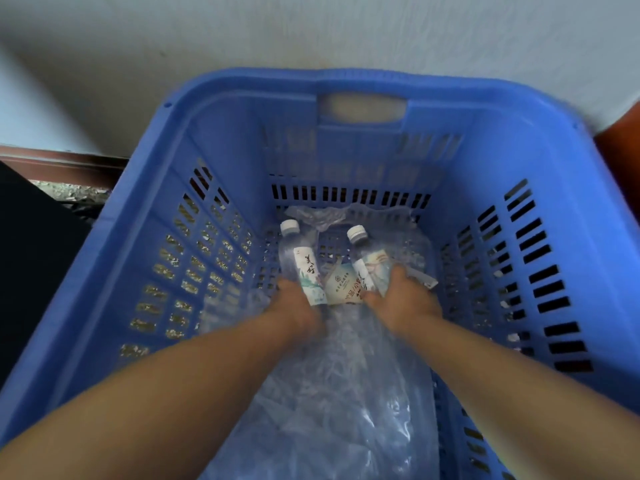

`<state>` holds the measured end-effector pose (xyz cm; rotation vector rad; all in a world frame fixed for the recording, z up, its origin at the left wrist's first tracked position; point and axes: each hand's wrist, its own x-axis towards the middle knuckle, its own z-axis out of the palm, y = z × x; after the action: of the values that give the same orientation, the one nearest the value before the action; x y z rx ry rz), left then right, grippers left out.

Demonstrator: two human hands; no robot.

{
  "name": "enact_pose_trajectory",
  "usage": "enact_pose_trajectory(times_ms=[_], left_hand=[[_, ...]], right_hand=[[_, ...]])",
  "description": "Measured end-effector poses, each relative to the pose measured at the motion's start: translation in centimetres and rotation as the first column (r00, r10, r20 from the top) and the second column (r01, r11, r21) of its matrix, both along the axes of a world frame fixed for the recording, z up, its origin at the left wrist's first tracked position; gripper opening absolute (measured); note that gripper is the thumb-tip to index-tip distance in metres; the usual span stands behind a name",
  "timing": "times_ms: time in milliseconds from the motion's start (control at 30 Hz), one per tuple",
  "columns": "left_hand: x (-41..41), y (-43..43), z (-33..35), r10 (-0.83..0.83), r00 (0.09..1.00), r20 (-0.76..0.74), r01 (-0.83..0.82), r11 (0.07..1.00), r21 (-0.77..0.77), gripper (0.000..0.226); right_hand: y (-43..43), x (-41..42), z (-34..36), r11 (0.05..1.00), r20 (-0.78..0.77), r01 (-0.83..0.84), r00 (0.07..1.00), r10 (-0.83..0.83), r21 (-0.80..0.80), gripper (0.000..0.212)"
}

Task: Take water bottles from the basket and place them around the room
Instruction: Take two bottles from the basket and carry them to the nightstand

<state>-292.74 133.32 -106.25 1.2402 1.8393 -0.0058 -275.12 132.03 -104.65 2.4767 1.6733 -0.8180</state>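
Note:
Both my arms reach down into a large blue slotted basket (346, 81). At its bottom my left hand (298, 304) grips the lower part of a clear water bottle (299, 252) with a white cap and white label. My right hand (401, 296) grips a second clear bottle (365, 258), also white-capped, a short way to the right. Both bottles point away from me. A small white packet (341, 285) lies between the two hands.
Crumpled clear plastic wrap (332, 393) covers most of the basket floor. A pale wall rises behind the basket, with a dark skirting strip (62, 164) and a dark object (31, 258) at the left. An orange-brown surface (620, 143) shows at the right edge.

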Motion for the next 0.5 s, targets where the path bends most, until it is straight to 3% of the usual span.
enact_pose_trajectory(times_ms=[100, 167, 267, 333, 433, 500], left_hand=[[0.4, 0.1, 0.3, 0.020, 0.997, 0.079, -0.018, 0.999, -0.029, 0.087], [0.7, 0.4, 0.7, 0.134, 0.975, 0.175, -0.126, 0.990, -0.057, 0.078], [0.6, 0.3, 0.9, 0.308, 0.910, 0.278, -0.288, 0.951, -0.109, 0.071], [0.5, 0.1, 0.9, 0.294, 0.913, 0.282, -0.273, 0.956, -0.111, 0.066], [0.5, -0.6, 1.5, 0.035, 0.998, 0.059, -0.029, 0.994, -0.103, 0.066], [0.4, -2.0, 2.1, -0.178, 0.969, -0.171, 0.170, 0.984, -0.061, 0.068]], right_hand=[[-0.1, 0.1, 0.2, 0.996, -0.100, 0.086, 0.991, -0.090, -0.039, 0.068], [0.8, 0.7, 0.7, 0.990, -0.148, 0.128, 0.980, -0.135, -0.059, 0.063], [2.0, 1.4, 2.4, 0.994, -0.091, 0.110, 0.990, -0.112, -0.029, 0.060], [2.2, 1.6, 3.5, 0.995, -0.086, 0.096, 0.992, -0.096, -0.007, 0.055], [1.2, 1.2, 4.3, 0.993, -0.127, 0.118, 0.985, -0.117, 0.000, 0.051], [-0.1, 0.5, 4.3, 0.996, -0.106, 0.094, 0.990, -0.093, 0.008, 0.054]])
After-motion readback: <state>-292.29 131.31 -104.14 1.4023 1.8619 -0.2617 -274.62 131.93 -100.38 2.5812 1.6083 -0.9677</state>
